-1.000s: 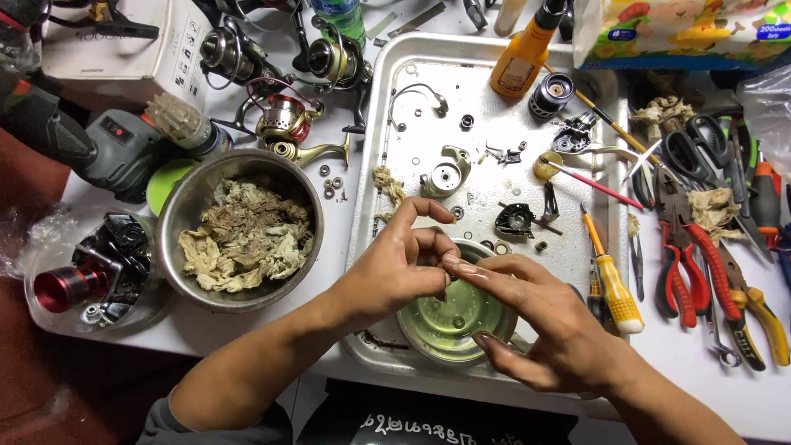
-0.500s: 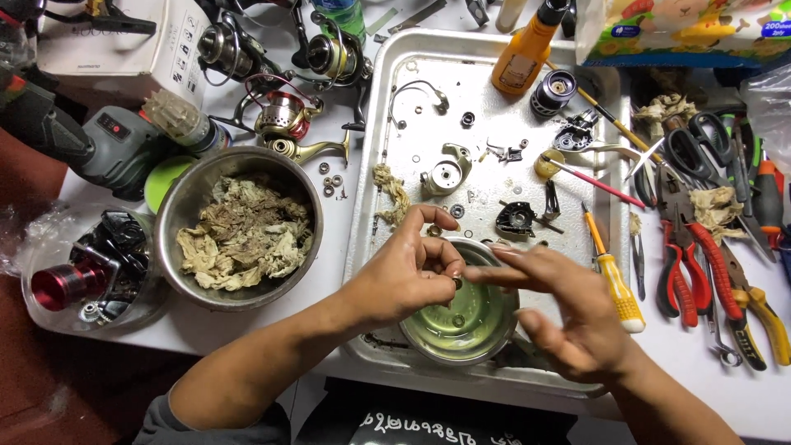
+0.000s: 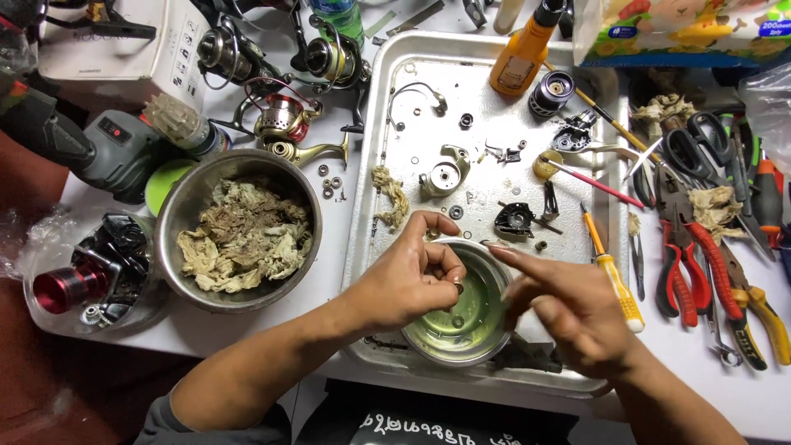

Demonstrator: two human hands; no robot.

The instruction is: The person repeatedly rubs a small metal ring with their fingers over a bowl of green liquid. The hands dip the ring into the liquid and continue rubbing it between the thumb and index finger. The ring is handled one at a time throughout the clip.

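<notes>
Small metal ring [image 3: 458,287] pinched in left hand [image 3: 404,284]

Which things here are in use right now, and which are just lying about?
In use: left hand pinching a small ring-shaped part; right hand; small steel bowl of greenish liquid; metal tray.

Lying about: bowl of dirty rags; orange bottle; yellow-handled screwdriver; red pliers; scissors; fishing reels.

Head camera looks steeply down, close over the metal tray [image 3: 387,124].
</notes>
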